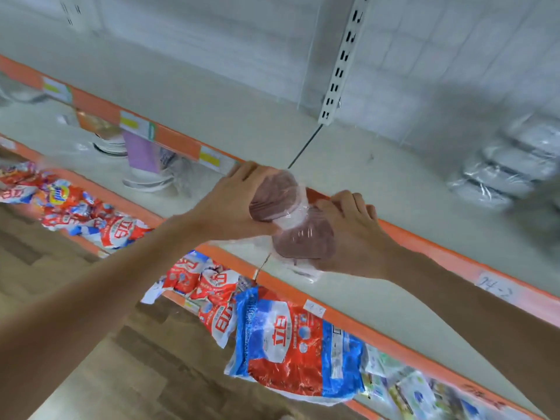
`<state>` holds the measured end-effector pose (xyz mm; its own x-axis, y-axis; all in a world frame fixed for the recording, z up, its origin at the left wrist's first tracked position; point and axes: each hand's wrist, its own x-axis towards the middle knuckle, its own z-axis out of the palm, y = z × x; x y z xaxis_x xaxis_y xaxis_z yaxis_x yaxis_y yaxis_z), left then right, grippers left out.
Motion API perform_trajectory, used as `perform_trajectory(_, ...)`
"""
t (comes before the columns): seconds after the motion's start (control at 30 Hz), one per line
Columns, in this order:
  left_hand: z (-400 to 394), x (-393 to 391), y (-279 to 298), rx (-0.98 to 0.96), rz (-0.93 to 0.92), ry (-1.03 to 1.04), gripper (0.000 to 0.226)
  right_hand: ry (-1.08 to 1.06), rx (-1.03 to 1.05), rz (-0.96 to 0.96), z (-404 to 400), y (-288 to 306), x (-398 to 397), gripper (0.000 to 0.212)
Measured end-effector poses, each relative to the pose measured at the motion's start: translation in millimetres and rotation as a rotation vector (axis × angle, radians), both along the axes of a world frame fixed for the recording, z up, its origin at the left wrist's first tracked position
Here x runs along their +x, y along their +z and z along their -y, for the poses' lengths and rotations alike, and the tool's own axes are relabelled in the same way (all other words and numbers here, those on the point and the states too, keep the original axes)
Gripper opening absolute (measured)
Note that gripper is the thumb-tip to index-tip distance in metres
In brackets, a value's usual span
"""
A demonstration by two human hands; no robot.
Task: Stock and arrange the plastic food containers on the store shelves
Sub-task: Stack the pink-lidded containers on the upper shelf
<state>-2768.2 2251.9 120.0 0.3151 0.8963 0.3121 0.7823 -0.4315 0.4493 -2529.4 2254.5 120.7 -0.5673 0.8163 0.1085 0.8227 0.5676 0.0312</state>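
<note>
Orange-edged shelf [188,144] backed by white panel [212,47], wood floor [145,377].

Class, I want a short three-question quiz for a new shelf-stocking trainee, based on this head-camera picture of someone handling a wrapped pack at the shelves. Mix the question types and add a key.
1. True or false: both the left hand and the right hand grip the brownish wrapped pack.
2. Where do the clear wrapped containers already stocked sit on the top shelf?
A. far right
B. far left
C. on the floor
3. Fill in: the shelves' front edge strip is coloured ____.

Key:
1. True
2. A
3. orange
</note>
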Motion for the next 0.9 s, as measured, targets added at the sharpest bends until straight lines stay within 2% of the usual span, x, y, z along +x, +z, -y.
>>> perform_trajectory(0.17,-27,24,30,-0.006,0.001,-0.047,0.096,-0.046,-0.047,-0.016,-19,36,40,0.096)
perform_trajectory(0.3,-52,58,36,-0.029,0.01,-0.082,0.09,-0.18,-0.253,-0.21,-32,46,80,0.094)
perform_trajectory(0.37,-64,82,36,-0.025,-0.003,-0.099,0.087,-0.239,-0.313,-0.248,-38,50,102,0.091)
perform_trajectory(0.43,-75,108,37,-0.045,-0.034,-0.121,0.083,-0.295,-0.371,-0.263,-43,53,128,0.075)
perform_trajectory(0.5,-85,133,37,-0.095,-0.092,-0.141,0.078,-0.352,-0.418,-0.311,-47,53,155,0.045)
perform_trajectory(0.6,-100,166,36,-0.189,-0.064,-0.156,0.077,-0.465,-0.434,-0.34,-47,51,198,0.039)
perform_trajectory(0.63,-104,177,34,-0.195,-0.06,-0.161,0.077,-0.483,-0.429,-0.338,-46,49,212,0.039)
perform_trajectory(0.73,-113,210,23,-0.133,-0.143,-0.196,0.08,-0.557,-0.412,-0.311,-42,44,243,0.081)
perform_trajectory(0.9,-128,252,17,-0.112,-0.295,-0.247,0.084,-0.603,-0.409,-0.276,-40,49,278,0.089)
